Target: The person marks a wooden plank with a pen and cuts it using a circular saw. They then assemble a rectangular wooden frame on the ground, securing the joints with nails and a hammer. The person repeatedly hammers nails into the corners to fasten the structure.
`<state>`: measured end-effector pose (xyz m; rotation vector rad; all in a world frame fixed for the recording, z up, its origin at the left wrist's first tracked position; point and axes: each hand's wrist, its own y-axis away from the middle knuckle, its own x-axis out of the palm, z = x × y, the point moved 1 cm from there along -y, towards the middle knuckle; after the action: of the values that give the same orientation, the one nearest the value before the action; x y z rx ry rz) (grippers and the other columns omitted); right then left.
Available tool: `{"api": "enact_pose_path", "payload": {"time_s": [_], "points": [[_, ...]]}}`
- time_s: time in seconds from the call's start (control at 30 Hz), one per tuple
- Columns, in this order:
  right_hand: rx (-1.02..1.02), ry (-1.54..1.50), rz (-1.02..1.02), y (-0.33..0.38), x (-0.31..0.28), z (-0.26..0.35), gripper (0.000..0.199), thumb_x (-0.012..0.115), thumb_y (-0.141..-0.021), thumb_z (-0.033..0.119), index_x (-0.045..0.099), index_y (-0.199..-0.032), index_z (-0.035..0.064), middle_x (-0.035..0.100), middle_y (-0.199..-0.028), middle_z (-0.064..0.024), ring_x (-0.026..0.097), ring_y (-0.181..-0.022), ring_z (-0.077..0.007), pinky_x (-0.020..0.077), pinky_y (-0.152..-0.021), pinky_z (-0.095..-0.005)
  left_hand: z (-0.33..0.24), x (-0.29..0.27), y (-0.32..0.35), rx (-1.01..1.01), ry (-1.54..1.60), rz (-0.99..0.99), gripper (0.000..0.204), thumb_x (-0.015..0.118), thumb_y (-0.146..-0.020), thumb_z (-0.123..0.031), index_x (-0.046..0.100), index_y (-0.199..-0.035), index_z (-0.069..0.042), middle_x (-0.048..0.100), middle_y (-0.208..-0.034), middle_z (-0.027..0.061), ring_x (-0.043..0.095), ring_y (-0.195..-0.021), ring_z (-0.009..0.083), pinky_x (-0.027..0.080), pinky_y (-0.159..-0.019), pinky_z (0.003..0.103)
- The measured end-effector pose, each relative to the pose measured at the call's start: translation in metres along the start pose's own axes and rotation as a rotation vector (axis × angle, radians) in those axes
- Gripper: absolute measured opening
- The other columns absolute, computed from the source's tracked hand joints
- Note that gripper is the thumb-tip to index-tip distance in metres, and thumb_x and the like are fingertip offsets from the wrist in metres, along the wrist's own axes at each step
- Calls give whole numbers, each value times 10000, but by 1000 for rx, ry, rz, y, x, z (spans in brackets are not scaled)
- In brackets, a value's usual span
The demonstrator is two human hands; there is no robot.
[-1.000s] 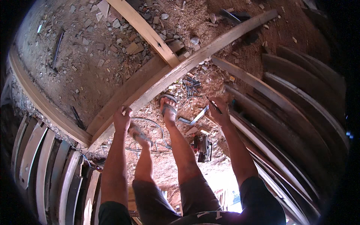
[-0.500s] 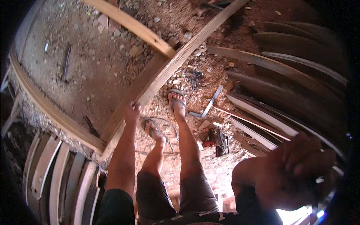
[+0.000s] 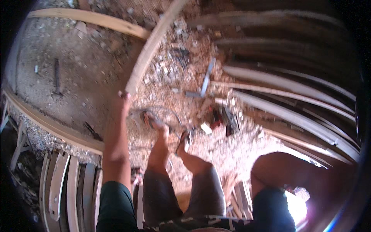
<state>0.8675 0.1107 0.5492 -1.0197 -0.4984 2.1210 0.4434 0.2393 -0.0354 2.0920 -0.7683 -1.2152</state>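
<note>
My left arm reaches forward to a long wooden beam (image 3: 156, 44), part of a timber frame on the ground. My left hand (image 3: 124, 97) is closed on the beam's upper edge. The beam slants from far right down toward my left hand, and a lighter timber (image 3: 91, 16) joins it near the top. My right forearm (image 3: 288, 166) bends outward at the lower right. My right hand (image 3: 334, 185) is dark and blurred near the picture's rim, so its fingers cannot be made out.
A metal square (image 3: 205, 82) lies on the wood chips, with a dark power tool (image 3: 227, 119) and a cable (image 3: 170, 110) near my sandalled feet. Stacked curved boards (image 3: 297, 118) fill the right side. More boards (image 3: 72, 185) stand at the lower left. A curved timber (image 3: 54, 123) edges the frame.
My right foot has stepped back toward me, beside the power tool. The right hand has moved outward into the dark rim. My left hand stays on the beam as the view turns.
</note>
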Motion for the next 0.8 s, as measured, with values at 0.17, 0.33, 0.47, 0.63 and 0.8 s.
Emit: {"api": "enact_pose_path", "payload": {"time_s": [0.17,0.33,0.47,0.63,0.8], "points": [[845,75,351,221,43,-177,193,533,-1035,165,668,-1138,73,681,-1099,-40,658,-945,-159,540,-804,-356,53,6,-37,113,-24,-131,486,768,-892,-390,649,-1141,10,726,-1048,111,664,-933,235,511,-843,397],[1057,494,1179,542,65,-264,387,660,-939,316,629,-1220,53,710,-1096,-156,684,-1042,-355,558,-855,-472,12,-10,-16,72,-9,-66,372,771,-895,-374,704,-1071,-53,706,-959,30,604,-904,119,481,-834,327],[1062,560,1135,650,57,-267,586,740,-868,365,542,-1356,108,650,-1242,-201,659,-1094,-419,543,-899,-516,42,-24,-21,121,70,-21,327,777,-906,-352,698,-1076,-84,665,-1029,-18,592,-1045,128,464,-908,324],[1342,703,1229,693,31,-292,878,805,-807,193,339,-1548,129,637,-1281,-233,639,-1155,-441,510,-980,-530,9,-20,-1,146,164,-102,259,795,-894,-274,746,-996,-41,706,-865,-3,586,-867,96,480,-777,318],[1451,709,1214,667,-18,-256,960,820,-736,129,325,-1559,154,659,-1280,-224,635,-1182,-418,502,-1005,-523,-14,-15,11,100,78,-163,261,784,-903,-280,739,-979,-34,692,-841,2,577,-801,115,479,-752,324]]}}
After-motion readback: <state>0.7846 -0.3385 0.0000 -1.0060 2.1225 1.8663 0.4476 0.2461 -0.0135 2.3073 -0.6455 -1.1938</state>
